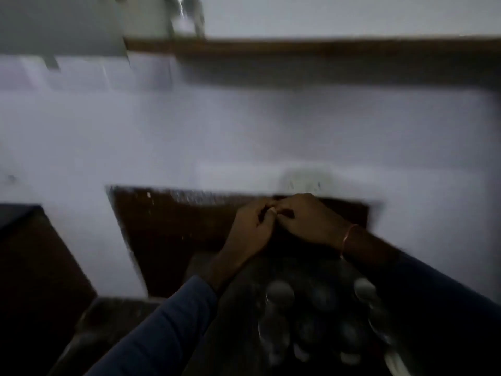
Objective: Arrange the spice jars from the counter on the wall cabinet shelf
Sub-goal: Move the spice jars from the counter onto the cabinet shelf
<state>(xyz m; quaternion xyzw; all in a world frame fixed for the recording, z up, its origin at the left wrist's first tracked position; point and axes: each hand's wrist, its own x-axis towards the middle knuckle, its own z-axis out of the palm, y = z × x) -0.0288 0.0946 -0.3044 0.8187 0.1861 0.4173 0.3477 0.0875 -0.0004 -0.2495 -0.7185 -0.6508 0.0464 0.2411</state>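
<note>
Several grey-lidded spice jars (pixel 280 294) clustered in dim blur, below left hand (pixel 253 226) and right hand (pixel 306 221), apart from both. Hands joined fingertip to fingertip, fingers curled; impossible to tell whether pinching anything. Brown wall shelf (pixel 325 47) high above.

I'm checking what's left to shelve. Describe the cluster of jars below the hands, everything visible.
The jars stand packed together on a dark surface at the bottom of the view, seemingly upright. Rounded grey lids show from above, and the bodies look clear, with pale glints. Blur and dim light hide their count and contents. Neither the left hand nor the right hand touches them; both hands meet beyond them.
</note>
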